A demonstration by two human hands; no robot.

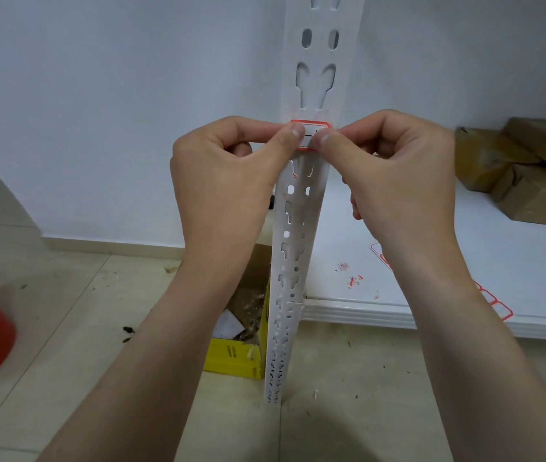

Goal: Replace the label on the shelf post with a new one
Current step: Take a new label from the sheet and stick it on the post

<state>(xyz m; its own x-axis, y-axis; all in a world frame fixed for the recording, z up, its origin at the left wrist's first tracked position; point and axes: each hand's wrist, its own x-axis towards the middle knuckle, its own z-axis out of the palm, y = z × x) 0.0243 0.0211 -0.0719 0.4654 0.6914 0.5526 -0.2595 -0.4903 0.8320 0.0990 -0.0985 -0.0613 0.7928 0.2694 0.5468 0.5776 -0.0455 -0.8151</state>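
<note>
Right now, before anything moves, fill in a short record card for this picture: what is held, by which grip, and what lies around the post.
label: white with a red border, held against the shelf post
left grip: pinches the label's left end
right grip: pinches its right end
stuck down: cannot tell
shelf: label sheet, red scraps, brown parcels
floor: yellow box beside the post

No text legible. Red-bordered label [311, 130] on shelf post [314, 211]: a few dark strokes, partly covered, unreadable. Yellow box [228, 360] on floor: dark print along its side, too blurred to read.
</note>
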